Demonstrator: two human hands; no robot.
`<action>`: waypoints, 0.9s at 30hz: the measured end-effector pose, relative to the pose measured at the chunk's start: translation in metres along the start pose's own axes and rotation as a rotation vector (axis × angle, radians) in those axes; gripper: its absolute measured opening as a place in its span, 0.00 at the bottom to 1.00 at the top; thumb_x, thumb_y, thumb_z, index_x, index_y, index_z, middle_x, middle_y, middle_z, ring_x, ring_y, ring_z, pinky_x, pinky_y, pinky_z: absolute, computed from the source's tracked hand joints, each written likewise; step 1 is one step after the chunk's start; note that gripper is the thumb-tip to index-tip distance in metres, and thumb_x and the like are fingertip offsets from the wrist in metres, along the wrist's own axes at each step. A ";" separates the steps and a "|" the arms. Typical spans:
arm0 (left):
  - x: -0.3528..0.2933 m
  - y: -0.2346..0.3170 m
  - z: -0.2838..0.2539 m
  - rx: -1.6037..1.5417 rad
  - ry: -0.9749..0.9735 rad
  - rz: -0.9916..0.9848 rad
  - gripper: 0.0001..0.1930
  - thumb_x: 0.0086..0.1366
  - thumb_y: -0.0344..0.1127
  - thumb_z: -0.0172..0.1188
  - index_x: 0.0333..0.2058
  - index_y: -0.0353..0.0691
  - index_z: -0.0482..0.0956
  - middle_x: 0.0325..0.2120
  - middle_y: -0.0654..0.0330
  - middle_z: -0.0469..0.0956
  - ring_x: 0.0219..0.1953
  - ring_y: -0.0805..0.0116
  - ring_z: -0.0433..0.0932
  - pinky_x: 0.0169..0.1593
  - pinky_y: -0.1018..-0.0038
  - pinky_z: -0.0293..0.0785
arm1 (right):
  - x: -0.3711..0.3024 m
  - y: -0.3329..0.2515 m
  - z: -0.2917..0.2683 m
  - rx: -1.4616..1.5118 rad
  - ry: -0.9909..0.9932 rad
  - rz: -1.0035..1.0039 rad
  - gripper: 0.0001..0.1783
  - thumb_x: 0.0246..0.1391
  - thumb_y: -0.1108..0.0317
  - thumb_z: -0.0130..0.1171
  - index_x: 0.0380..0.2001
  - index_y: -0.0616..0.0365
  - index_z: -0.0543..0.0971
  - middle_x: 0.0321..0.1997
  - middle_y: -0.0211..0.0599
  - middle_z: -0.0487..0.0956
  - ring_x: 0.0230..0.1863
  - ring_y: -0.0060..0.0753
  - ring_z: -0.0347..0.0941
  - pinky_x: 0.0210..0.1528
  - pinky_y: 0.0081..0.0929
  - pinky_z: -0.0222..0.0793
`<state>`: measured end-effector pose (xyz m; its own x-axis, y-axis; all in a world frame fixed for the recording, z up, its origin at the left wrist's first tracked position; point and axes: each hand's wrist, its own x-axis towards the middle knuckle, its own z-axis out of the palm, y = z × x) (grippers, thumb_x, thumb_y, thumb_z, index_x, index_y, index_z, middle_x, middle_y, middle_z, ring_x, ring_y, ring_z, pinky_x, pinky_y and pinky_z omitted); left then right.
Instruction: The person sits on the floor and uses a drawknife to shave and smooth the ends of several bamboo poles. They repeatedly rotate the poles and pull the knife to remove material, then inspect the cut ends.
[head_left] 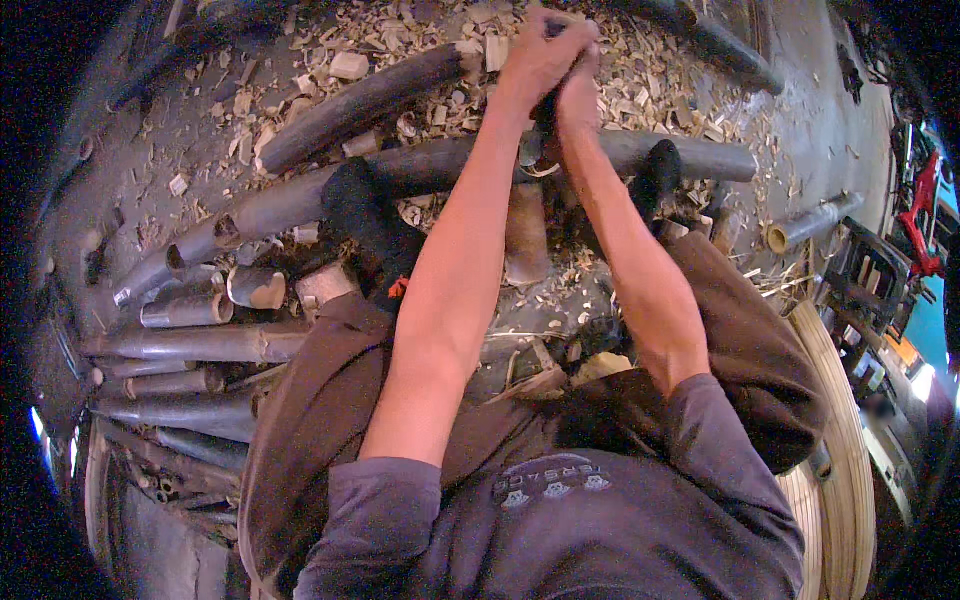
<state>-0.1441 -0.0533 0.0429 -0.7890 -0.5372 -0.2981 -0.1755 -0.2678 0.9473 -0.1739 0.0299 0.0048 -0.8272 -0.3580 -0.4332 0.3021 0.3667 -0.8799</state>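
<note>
Both arms reach straight out to the far middle. My left hand (547, 62) and my right hand (577, 90) are closed together around a dark-handled tool (545, 112), mostly hidden by my hands and wrists. Its lower end comes down at a long, hollow, bamboo-like pole (430, 168) lying crosswise before me; whether it touches is unclear. Rounded openings are cut in the pole's left part. My feet in black socks, left foot (365, 215) and right foot (657, 175), rest against the pole on either side of my arms.
Pale wood chips (640, 70) litter the floor beyond the pole. Another dark pole (370, 105) lies at the far left. Several poles and cut pieces (200, 345) are stacked on the left. A short hollow piece (815, 222), a dark crate (868, 265) and a red tool (920, 215) are on the right.
</note>
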 end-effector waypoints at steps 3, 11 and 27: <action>-0.013 -0.025 -0.015 -0.289 -0.030 0.168 0.14 0.65 0.44 0.52 0.36 0.37 0.72 0.31 0.58 0.73 0.31 0.65 0.71 0.41 0.69 0.68 | -0.012 0.004 0.017 -0.160 -0.094 -0.228 0.36 0.64 0.44 0.24 0.52 0.62 0.71 0.49 0.55 0.75 0.53 0.50 0.70 0.53 0.43 0.64; -0.102 -0.041 -0.030 -0.457 0.972 0.212 0.17 0.65 0.42 0.53 0.44 0.35 0.63 0.37 0.59 0.67 0.39 0.70 0.66 0.47 0.75 0.65 | -0.063 -0.018 0.029 -0.351 -0.840 -0.167 0.27 0.64 0.51 0.40 0.56 0.61 0.69 0.56 0.36 0.73 0.57 0.25 0.64 0.61 0.23 0.56; 0.023 -0.038 0.073 0.305 -0.547 0.678 0.21 0.60 0.50 0.52 0.42 0.39 0.75 0.39 0.52 0.77 0.43 0.52 0.74 0.48 0.62 0.69 | -0.032 0.058 -0.058 0.004 0.503 -0.131 0.38 0.62 0.40 0.32 0.55 0.68 0.65 0.48 0.52 0.74 0.49 0.42 0.69 0.51 0.34 0.64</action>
<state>-0.1986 0.0029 0.0087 -0.9346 -0.0283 0.3546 0.3391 0.2303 0.9121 -0.1575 0.1125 -0.0216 -0.9833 0.0569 -0.1726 0.1816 0.3425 -0.9218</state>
